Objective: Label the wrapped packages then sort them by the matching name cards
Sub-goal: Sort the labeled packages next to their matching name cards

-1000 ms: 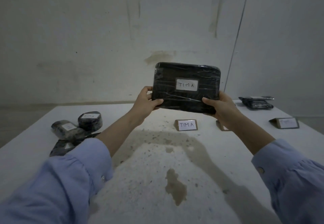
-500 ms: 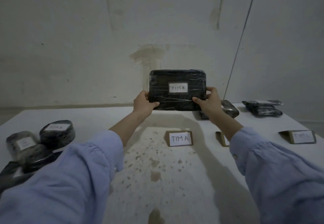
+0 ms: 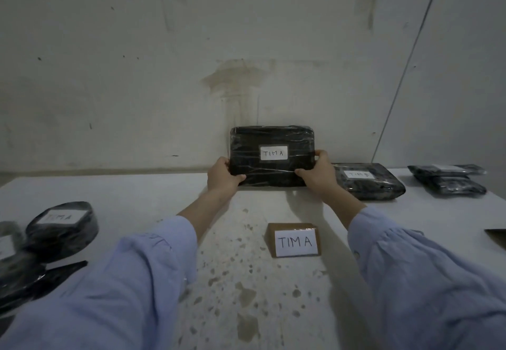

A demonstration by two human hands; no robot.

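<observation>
Right, centre of the frame: the black wrapped package [image 3: 272,170] stands upright with its long side level and its white label [image 3: 273,153] reading TIMA facing the camera. The left hand [image 3: 223,176] grips its lower left corner, thumb curled across the front and fingers tucked out of sight behind. The right hand [image 3: 317,176] grips the lower right corner the same way, thumb on the front and fingertips hooked round the side edge. The package's bottom edge sits right down at the white table [image 3: 164,193], close to the wall; whether it actually touches the top, I cannot tell. Just below it in the frame stands the brown name card [image 3: 295,241], also marked TIMA, well apart from both hands. Just right of the held package a second wrapped package [image 3: 367,182] lies flat, its label too blurred to read, and further right two more [image 3: 449,180] are stacked. Over at lower left sits a round wrapped package [image 3: 61,226] with a TIMA label on top. Pale blue sleeves [image 3: 123,281] fill the bottom corners.
</observation>
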